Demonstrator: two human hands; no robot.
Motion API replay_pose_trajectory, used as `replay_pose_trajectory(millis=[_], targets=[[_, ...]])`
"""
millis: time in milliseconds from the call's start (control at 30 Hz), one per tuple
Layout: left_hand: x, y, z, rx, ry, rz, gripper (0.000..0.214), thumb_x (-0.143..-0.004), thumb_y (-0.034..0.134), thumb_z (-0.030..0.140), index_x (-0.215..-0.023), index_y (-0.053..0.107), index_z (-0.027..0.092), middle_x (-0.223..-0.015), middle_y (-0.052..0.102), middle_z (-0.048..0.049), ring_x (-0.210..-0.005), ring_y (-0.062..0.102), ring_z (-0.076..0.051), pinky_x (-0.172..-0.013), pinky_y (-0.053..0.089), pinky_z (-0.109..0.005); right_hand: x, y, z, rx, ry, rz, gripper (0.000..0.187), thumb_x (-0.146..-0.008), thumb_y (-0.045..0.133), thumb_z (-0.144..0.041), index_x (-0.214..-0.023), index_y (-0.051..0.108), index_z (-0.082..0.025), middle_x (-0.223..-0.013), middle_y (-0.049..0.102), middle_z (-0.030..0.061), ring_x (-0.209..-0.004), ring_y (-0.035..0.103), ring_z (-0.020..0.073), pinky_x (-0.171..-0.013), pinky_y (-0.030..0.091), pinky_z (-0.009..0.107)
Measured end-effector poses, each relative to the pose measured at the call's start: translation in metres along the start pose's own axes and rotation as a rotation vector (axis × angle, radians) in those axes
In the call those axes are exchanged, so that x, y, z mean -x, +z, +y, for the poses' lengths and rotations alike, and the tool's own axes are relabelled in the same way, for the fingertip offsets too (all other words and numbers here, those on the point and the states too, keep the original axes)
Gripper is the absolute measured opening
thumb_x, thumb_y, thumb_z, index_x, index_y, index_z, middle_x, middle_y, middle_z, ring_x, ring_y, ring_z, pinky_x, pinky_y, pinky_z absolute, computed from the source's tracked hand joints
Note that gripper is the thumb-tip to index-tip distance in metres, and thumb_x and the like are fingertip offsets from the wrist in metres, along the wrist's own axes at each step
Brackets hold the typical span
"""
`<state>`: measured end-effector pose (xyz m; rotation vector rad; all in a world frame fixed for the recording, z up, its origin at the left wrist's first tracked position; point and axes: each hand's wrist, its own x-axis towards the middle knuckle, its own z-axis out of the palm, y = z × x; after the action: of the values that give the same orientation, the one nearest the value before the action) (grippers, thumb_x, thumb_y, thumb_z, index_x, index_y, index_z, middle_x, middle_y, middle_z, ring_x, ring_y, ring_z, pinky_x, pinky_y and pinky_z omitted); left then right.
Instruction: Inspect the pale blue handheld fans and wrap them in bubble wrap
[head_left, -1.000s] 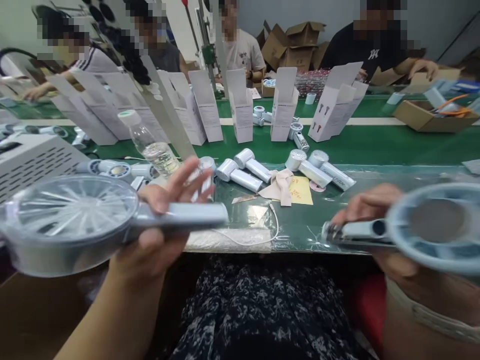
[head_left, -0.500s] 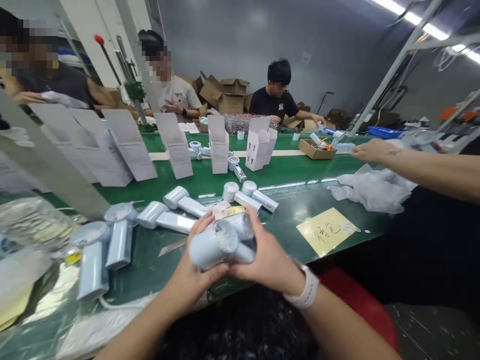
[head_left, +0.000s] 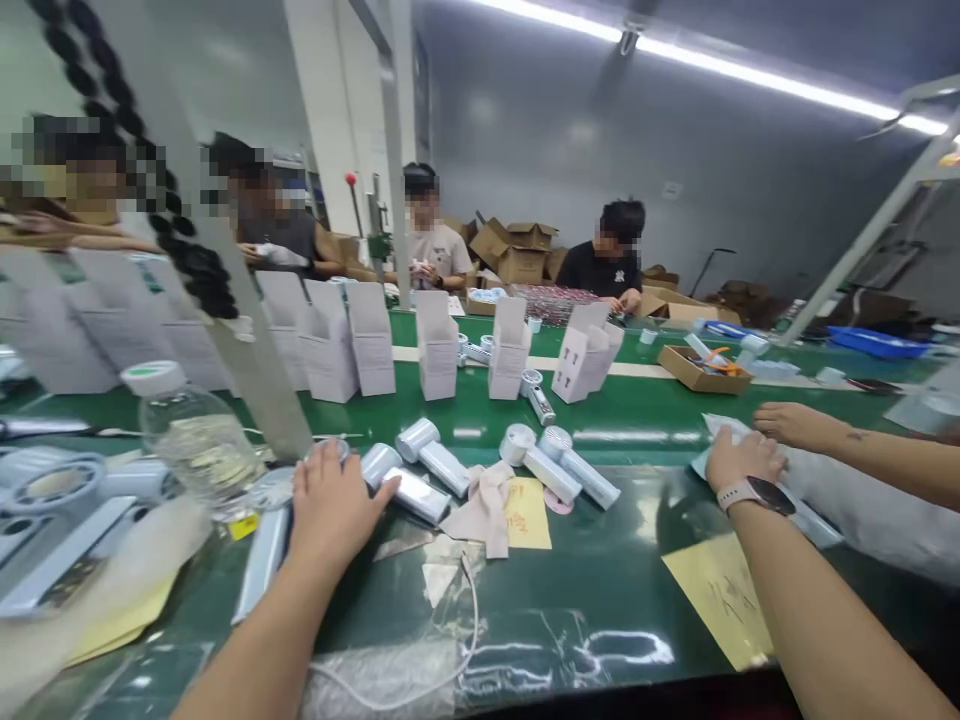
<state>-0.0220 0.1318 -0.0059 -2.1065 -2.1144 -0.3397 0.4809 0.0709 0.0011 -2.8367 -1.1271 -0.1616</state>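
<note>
Nearest, a white cable (head_left: 474, 625) curls on the green bench (head_left: 577, 560), and a yellow note (head_left: 720, 600) lies by the right forearm. The left hand (head_left: 330, 505) is palm down among the light-blue fans, fingers reaching forward and thumb spread wide; no fan shows gripped in it. The right hand (head_left: 744, 462) bends over a pale-blue wrapped thing (head_left: 816, 522); whether it pinches or merely rests there, I cannot tell. A co-worker's hand (head_left: 796, 425) is just beside it.

The work looks partway. At far left an opened handle (head_left: 75, 560) shows its inside, so that one seems unfinished. The closest fan (head_left: 264, 560), just left of the left hand, and those beyond look closed up but lie outside the boxes.

That closest fan has its round head away from the person, its long axis running back toward them and slightly left. Past a crumpled cloth (head_left: 487, 505), two fans (head_left: 551, 470) lie side by side, heads far and left, handles slanting near and right.

Farther off, white boxes (head_left: 437, 350) stand upright with flaps raised, so closing them appears left to do; their contents are hidden.
</note>
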Motion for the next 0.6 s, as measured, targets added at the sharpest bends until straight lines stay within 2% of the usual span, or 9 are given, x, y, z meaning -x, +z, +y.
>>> replay_pose_trajectory(millis=[67,200,267,300,400,467,533,600], targets=[[0.003,-0.001,0.001,0.014,-0.005,-0.005,0.056,-0.083,0.053,0.046,-0.116,0.066,0.002,-0.146,0.035,-0.0300,-0.140,0.028,-0.044,-0.114,0.019,-0.055,-0.004,0.007,-0.045,-0.048,-0.118,-0.015,0.038,-0.096,0.057,-0.025,-0.131,0.050,-0.012,-0.135,0.047,0.0193,-0.129,0.039,0.0379,-0.105,0.032,0.060],[0.008,-0.002,-0.004,0.297,0.015,-0.022,0.047,-0.081,0.059,0.033,-0.118,0.065,0.004,-0.147,0.033,-0.0296,-0.143,0.022,-0.042,-0.116,0.009,-0.056,0.002,0.019,-0.149,-0.293,-0.526,-0.290,0.026,-0.097,0.058,-0.028,-0.120,0.060,-0.015,-0.122,0.060,0.0110,-0.112,0.057,0.0267,-0.098,0.045,0.048],[0.012,-0.004,-0.007,0.466,0.027,-0.034,0.048,-0.079,0.059,0.027,-0.122,0.063,0.005,-0.143,0.042,-0.0270,-0.141,0.028,-0.041,-0.117,0.008,-0.055,0.012,0.023,-0.188,-0.399,-0.671,-0.396,0.022,-0.098,0.057,-0.027,-0.116,0.062,-0.015,-0.120,0.062,0.0089,-0.109,0.060,0.0236,-0.097,0.048,0.045],[0.015,-0.006,-0.008,0.514,0.036,-0.034,0.049,-0.080,0.058,0.026,-0.125,0.062,0.008,-0.139,0.049,-0.0234,-0.138,0.035,-0.038,-0.117,0.008,-0.054,0.016,0.025,-0.201,-0.427,-0.701,-0.431,0.019,-0.098,0.058,-0.027,-0.111,0.064,-0.014,-0.117,0.064,0.0084,-0.107,0.061,0.0230,-0.096,0.048,0.044],[0.025,-0.010,-0.008,0.721,0.062,-0.015,0.048,-0.086,0.053,0.026,-0.132,0.057,0.017,-0.130,0.060,-0.0125,-0.129,0.049,-0.029,-0.118,0.017,-0.048,0.021,0.023,-0.218,-0.434,-0.639,-0.466,0.017,-0.097,0.060,-0.027,-0.092,0.066,-0.012,-0.097,0.068,0.0064,-0.094,0.065,0.0220,-0.090,0.051,0.043],[0.032,-0.008,-0.005,0.969,0.066,-0.006,0.047,-0.087,0.050,0.026,-0.134,0.054,0.020,-0.132,0.057,-0.0123,-0.126,0.050,-0.028,-0.114,0.027,-0.044,0.019,0.014,-0.212,-0.435,-0.550,-0.431,0.018,-0.097,0.059,-0.025,-0.086,0.066,-0.013,-0.092,0.068,0.0062,-0.091,0.065,0.0218,-0.090,0.050,0.043],[0.037,-0.005,-0.001,1.201,0.036,-0.013,0.045,-0.087,0.052,0.024,-0.132,0.054,0.019,-0.131,0.054,-0.0137,-0.121,0.052,-0.028,-0.106,0.036,-0.040,0.019,0.000,-0.198,-0.472,-0.469,-0.376,0.015,-0.098,0.054,-0.021,-0.094,0.067,-0.013,-0.097,0.069,0.0082,-0.091,0.065,0.0218,-0.090,0.050,0.042],[0.038,-0.001,0.005,1.402,-0.031,-0.025,0.045,-0.086,0.057,0.026,-0.130,0.052,0.018,-0.129,0.052,-0.0132,-0.110,0.056,-0.025,-0.100,0.041,-0.038,0.028,-0.018,-0.178,-0.542,-0.407,-0.331,0.024,-0.098,0.046,-0.021,-0.111,0.065,-0.014,-0.101,0.070,0.0102,-0.087,0.068,0.0220,-0.085,0.051,0.038]])
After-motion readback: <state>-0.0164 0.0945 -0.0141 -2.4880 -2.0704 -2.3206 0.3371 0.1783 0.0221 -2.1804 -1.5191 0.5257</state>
